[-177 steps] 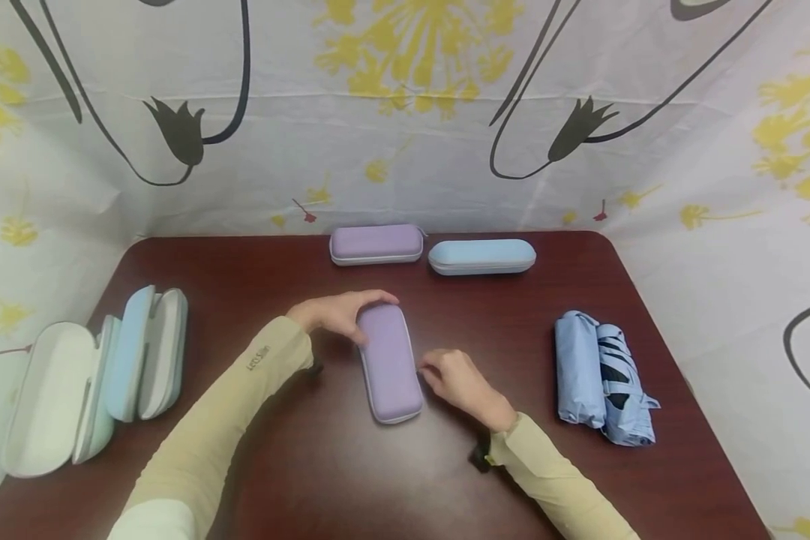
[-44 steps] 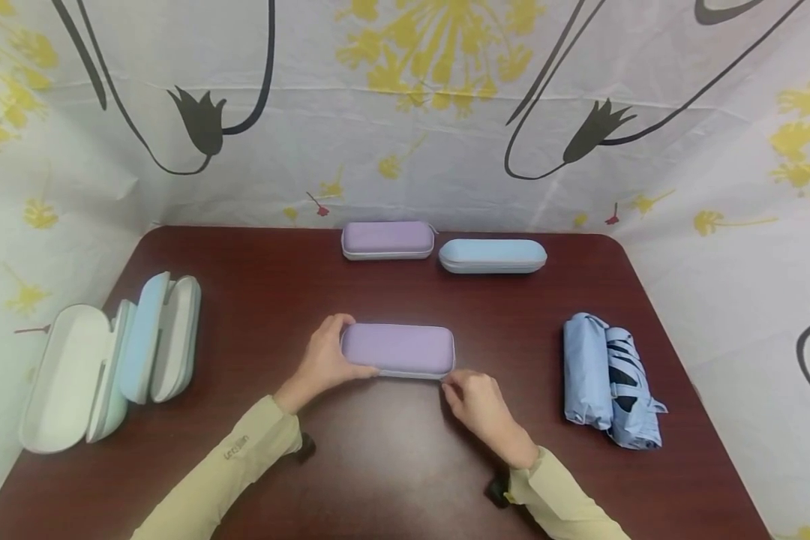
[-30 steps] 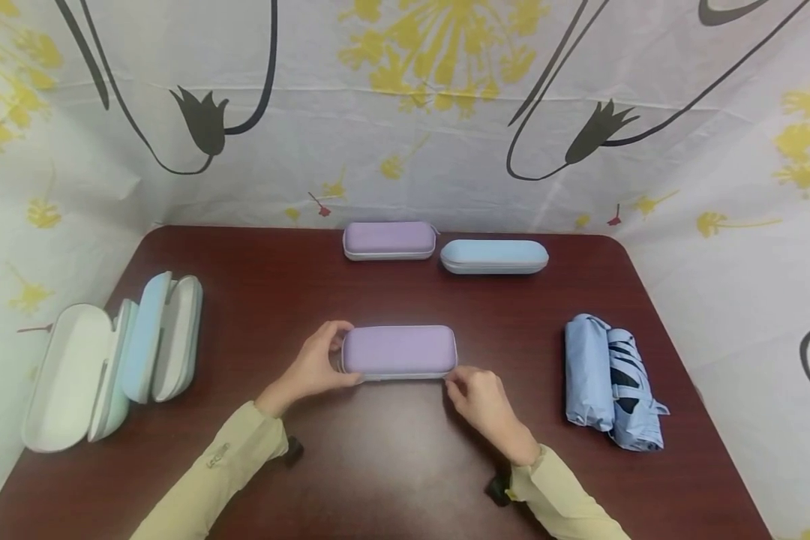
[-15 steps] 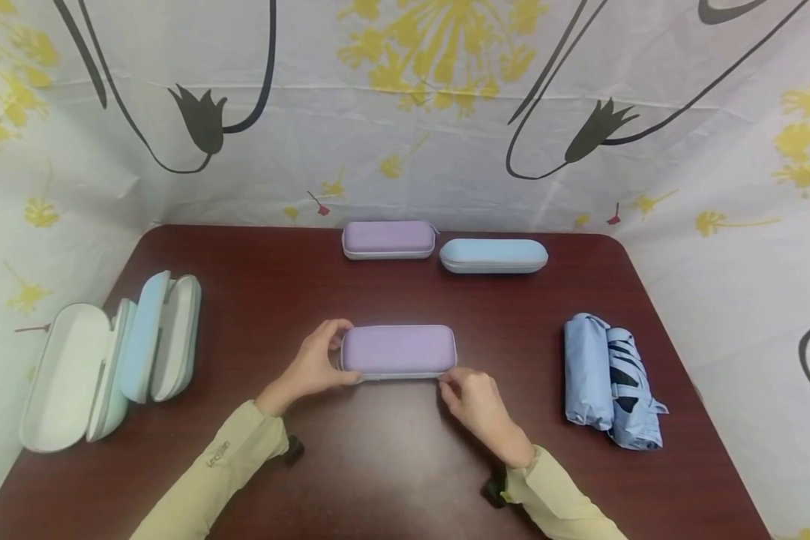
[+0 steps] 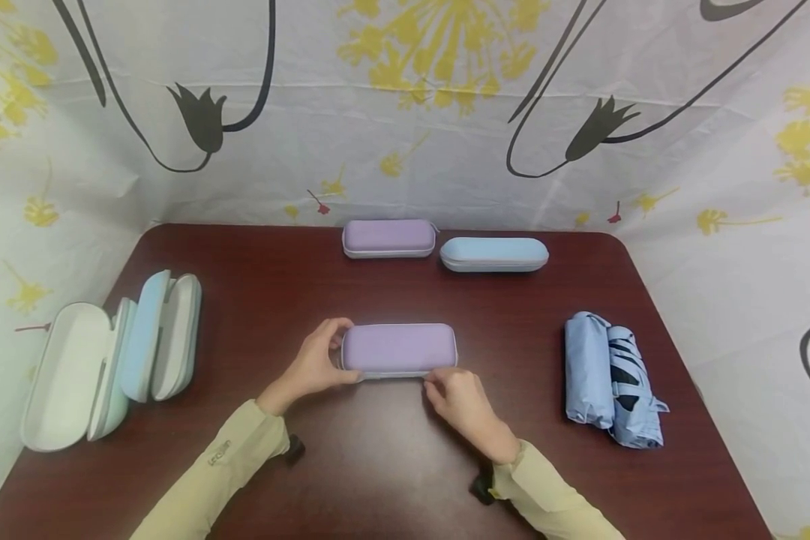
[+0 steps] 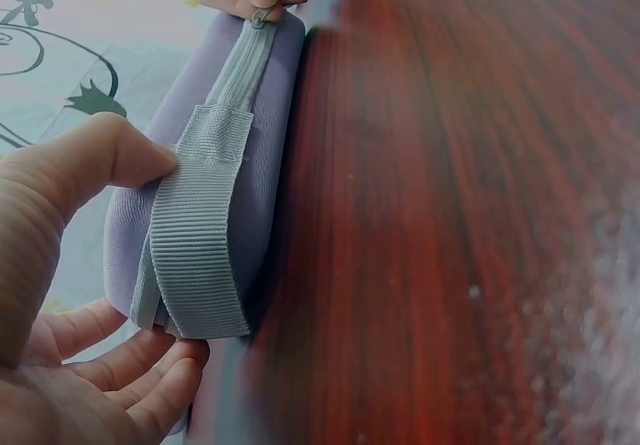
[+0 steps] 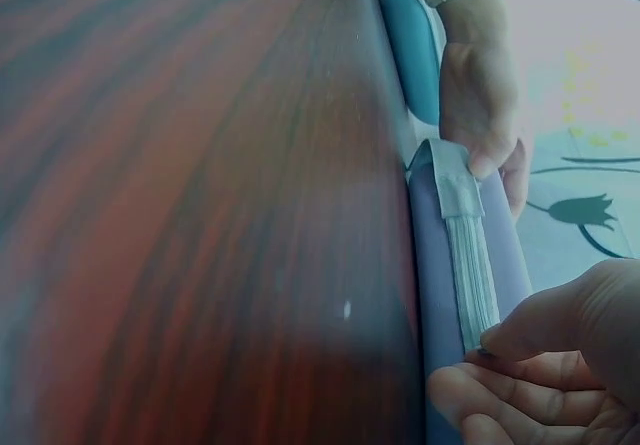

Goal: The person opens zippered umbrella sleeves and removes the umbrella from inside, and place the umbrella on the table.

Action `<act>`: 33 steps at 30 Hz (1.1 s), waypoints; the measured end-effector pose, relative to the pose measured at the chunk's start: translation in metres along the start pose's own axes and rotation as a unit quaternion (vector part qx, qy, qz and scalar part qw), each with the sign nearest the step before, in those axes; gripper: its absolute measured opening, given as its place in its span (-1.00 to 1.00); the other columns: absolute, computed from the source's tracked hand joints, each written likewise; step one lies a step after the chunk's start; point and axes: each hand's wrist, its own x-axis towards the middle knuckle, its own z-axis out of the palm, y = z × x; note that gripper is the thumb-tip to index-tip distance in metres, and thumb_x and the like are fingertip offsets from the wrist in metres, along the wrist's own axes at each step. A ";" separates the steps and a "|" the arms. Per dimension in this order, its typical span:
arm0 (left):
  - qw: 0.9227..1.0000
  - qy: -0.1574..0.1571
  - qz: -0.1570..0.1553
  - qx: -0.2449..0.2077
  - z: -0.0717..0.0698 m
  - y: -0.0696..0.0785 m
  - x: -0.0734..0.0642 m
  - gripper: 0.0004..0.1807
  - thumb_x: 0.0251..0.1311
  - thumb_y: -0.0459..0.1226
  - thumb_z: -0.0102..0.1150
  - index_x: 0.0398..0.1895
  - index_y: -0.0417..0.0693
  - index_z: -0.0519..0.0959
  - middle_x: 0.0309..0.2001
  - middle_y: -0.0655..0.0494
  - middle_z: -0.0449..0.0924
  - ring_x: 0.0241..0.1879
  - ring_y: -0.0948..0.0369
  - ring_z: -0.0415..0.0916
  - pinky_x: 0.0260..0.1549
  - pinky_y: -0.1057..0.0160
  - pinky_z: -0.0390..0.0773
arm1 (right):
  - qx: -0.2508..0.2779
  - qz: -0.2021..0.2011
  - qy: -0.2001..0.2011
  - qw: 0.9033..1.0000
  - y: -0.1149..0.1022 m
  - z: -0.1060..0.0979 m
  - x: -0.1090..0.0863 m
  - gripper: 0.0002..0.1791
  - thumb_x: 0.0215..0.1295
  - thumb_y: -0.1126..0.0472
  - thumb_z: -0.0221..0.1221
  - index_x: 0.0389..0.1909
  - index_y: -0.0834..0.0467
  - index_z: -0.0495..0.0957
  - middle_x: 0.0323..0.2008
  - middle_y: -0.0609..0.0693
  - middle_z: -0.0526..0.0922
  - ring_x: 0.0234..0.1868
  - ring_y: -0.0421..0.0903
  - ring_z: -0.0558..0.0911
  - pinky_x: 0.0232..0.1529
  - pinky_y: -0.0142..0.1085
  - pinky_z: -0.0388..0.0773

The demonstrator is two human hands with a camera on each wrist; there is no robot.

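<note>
1. Mid-counter (image 5: 364,480) lies a lilac, rounded oblong, fabric-covered zip case (image 5: 398,347).
2. At its nine o'clock end, the left grip (image 5: 310,364) is half curled, thumb and fingers holding the case.
3. At about five o'clock on it, the right grip (image 5: 464,401) is pinched tight on a small grey zip pull (image 6: 260,18).
4. Toward twelve sits a second lilac oblong case (image 5: 388,236); at three, two pale-blue folded fabric bundles (image 5: 589,371).

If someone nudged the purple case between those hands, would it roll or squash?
Probably neither: the purple case lies flat, so it should slide rather than roll. Its smooth, undented top suggests a stiff shell. Its curved gray strap may flex.
</note>
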 end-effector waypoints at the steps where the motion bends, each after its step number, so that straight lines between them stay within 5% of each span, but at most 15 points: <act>1: 1.000 0.000 0.000 0.000 0.000 0.000 0.000 -0.20 -0.44 -0.32 0.52 0.03 -0.24 0.38 -0.15 -0.07 0.43 -0.24 0.09 0.43 -0.21 0.09 0.52 | -0.001 -0.001 0.000 1.000 -0.001 0.001 0.001 -0.93 -0.05 0.39 0.28 -0.56 0.18 0.60 -0.57 -0.01 0.64 -0.55 -0.10 0.61 -0.52 -0.25 0.54; 33: 1.000 0.005 0.001 -0.006 0.001 -0.003 0.000 -0.20 -0.44 -0.32 0.51 0.04 -0.23 0.37 -0.13 -0.08 0.43 -0.24 0.08 0.42 -0.19 0.08 0.52 | 0.002 -0.038 -0.015 0.999 -0.033 0.020 0.017 -0.92 -0.05 0.38 0.29 -0.57 0.19 0.58 -0.58 -0.02 0.63 -0.54 -0.10 0.62 -0.49 -0.28 0.55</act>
